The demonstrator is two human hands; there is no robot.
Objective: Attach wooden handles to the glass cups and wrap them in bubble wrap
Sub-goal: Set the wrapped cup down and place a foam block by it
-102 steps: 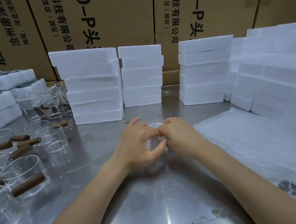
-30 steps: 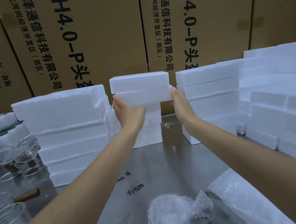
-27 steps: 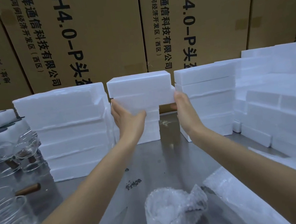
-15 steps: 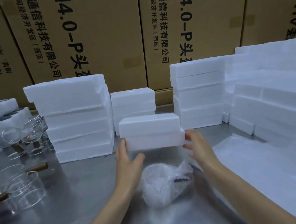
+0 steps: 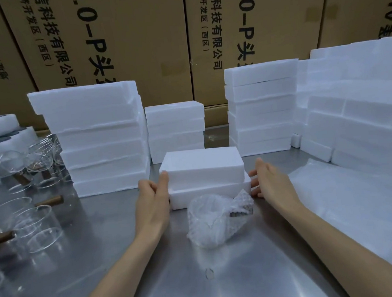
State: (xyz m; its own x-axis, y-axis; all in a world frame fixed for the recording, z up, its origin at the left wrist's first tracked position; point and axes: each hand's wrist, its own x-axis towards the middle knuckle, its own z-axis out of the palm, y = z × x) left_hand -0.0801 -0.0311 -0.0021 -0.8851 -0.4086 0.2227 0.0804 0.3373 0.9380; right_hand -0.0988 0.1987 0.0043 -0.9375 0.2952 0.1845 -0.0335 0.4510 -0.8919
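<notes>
**Inspector:** Where is the wrapped cup?

**Assistant:** The bubble-wrapped cup [image 5: 217, 220] lies at centre on the steel table [image 5: 227, 286], a crinkled, translucent bundle. At its 12 o'clock, touching it, sits a white foam box [image 5: 204, 175], two matte rectangular halves stacked.

**Inspector:** Hands?

**Assistant:** The left hand [image 5: 153, 199] presses the box's 9 o'clock end, fingers straight. The right hand [image 5: 268, 179] flanks the 3 o'clock end, fingers relaxed; contact cannot be judged. Neither grips.

**Inspector:** Surroundings?

**Assistant:** Foam stacks [image 5: 100, 138] at 12, bare glass cups [image 5: 34, 229] with brown wooden handles [image 5: 49, 200] at 9, a bubble wrap sheet [image 5: 363, 204] at 3.

**Inspector:** Change?

**Assistant:** Half a second ago the box was in the air; now it rests on the table.
</notes>
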